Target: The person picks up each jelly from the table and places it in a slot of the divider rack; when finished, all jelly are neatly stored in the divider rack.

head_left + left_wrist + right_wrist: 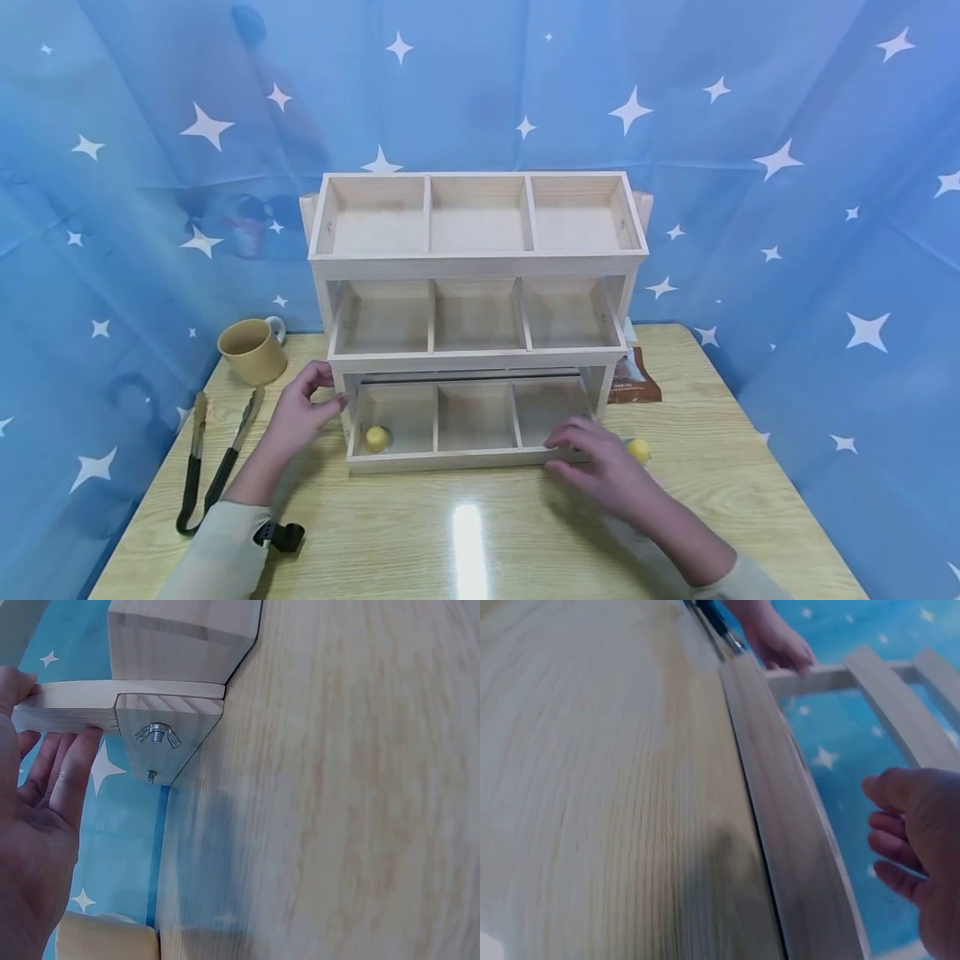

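A three-tier wooden shelf with three compartments per tier stands at the middle of the table. My left hand is at its left side; in the left wrist view the thumb and fingers grip the wooden side upright, above a wing nut. My right hand is near the right front corner of the bottom tier. Its fingers are loosely curled with nothing between them. A small yellow round thing lies in the bottom left compartment. Another yellow round thing shows beyond the right hand, partly hidden.
Left of the shelf stand a tan mug and tongs with black handles, lying spread. Behind the shelf's right side, a brown and white packet is partly covered. A blue curtain with white stars surrounds the table.
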Demonstrator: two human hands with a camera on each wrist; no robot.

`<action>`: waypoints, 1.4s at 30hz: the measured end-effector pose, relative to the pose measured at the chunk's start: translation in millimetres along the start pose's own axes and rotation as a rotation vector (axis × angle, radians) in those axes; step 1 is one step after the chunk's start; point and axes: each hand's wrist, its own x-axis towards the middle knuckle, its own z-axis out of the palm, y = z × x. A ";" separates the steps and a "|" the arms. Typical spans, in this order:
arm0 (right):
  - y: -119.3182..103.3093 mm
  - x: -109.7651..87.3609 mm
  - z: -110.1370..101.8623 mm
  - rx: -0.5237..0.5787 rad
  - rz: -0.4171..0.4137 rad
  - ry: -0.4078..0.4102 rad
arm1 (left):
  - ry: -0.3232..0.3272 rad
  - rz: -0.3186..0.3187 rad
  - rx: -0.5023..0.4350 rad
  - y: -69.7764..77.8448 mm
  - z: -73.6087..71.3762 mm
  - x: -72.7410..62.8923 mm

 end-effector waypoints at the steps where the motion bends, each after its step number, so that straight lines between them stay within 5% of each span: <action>1: 3.0 -4.2 -4.1 -0.008 0.010 0.016 | -0.002 0.000 0.004 0.5 0.2 0.0; 6: 17.0 -23.9 -24.3 -0.061 0.065 0.083 | -0.002 -0.009 0.002 1.6 0.8 -0.3; 13: 27.5 -50.5 -48.9 -0.138 0.276 0.086 | 0.004 -0.017 -0.001 -1.3 1.4 0.3; 18: 37.3 -69.6 -60.0 -0.147 0.323 0.102 | 0.005 -0.017 -0.007 -0.7 2.7 0.4; 30: 51.7 -93.9 -65.5 -0.022 0.519 0.014 | 0.015 -0.045 -0.046 6.7 4.2 -3.2; 42: 68.1 -108.8 -59.5 0.130 0.571 -0.015 | 0.018 -0.043 -0.019 1.8 3.8 -0.8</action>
